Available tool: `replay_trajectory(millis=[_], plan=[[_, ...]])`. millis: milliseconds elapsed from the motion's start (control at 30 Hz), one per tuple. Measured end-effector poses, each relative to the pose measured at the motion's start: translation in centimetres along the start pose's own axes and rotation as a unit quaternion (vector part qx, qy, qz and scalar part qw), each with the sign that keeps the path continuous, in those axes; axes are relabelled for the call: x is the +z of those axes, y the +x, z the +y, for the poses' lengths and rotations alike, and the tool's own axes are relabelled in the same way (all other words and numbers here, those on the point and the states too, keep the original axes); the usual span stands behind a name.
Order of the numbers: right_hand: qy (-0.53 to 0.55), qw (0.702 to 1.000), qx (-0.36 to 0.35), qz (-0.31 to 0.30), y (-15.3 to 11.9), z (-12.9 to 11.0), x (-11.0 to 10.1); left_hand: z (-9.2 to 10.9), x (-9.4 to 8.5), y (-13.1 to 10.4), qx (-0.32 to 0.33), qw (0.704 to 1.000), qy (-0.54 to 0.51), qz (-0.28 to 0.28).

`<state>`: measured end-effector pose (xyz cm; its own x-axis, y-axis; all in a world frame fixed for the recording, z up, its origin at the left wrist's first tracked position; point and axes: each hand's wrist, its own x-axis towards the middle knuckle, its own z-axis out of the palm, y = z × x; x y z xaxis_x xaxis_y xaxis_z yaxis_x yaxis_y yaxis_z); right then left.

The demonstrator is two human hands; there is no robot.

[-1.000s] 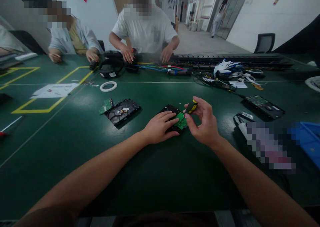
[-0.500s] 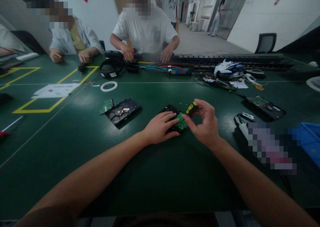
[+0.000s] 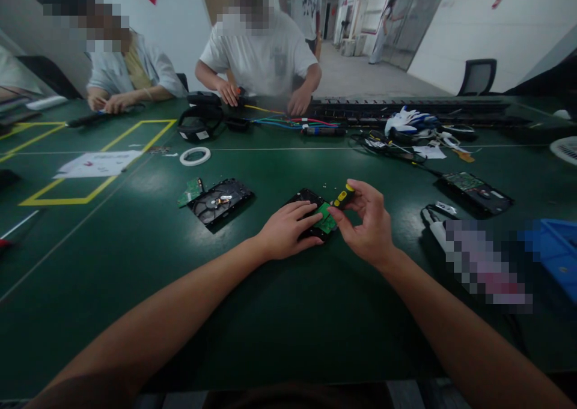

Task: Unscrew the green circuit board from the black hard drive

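Observation:
A black hard drive (image 3: 302, 196) with a green circuit board (image 3: 326, 218) on its upper side lies on the table before me. My left hand (image 3: 288, 227) rests across it, fingers stretched out and pressing on the drive and the board's edge. In my right hand (image 3: 368, 221) is a short yellow-and-black screwdriver (image 3: 344, 196), pinched by the handle and tilted over the board's right part. Its tip is hidden by my thumb and fingers. Tiny screws (image 3: 325, 185) lie just behind the drive.
Left of my hands lies an opened hard drive (image 3: 223, 200) with a loose circuit board (image 3: 191, 191). Another hard drive (image 3: 475, 191) and a blue bin (image 3: 559, 250) are at the right. A white tape roll (image 3: 195, 156) sits farther back. Co-workers' hands work across the green table (image 3: 288, 331).
My left hand stays on the hard drive. The screwdriver in my right hand has shifted very slightly. At the far left, a co-worker's hands have come closer together.

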<state>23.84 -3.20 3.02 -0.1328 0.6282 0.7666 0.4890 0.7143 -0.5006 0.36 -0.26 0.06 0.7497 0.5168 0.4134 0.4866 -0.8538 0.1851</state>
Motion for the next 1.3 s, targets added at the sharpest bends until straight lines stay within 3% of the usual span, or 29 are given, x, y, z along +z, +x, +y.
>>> replay_trajectory(millis=[533, 900, 1300], plan=[[0.035, 0.996, 0.016, -0.079, 0.33, -0.17, -0.73, 0.05, -0.1, -0.01, -0.002, 1.0, -0.002, 0.005], [-0.081, 0.997, -0.017, -0.002, 0.56, -0.34, -0.93, 0.13, -0.12, 0.01, -0.001, 1.0, -0.005, 0.007], [-0.059, 0.998, -0.011, 0.016, 0.31, 0.05, -0.82, 0.08, -0.21, -0.07, -0.002, 1.0, -0.004, 0.002]])
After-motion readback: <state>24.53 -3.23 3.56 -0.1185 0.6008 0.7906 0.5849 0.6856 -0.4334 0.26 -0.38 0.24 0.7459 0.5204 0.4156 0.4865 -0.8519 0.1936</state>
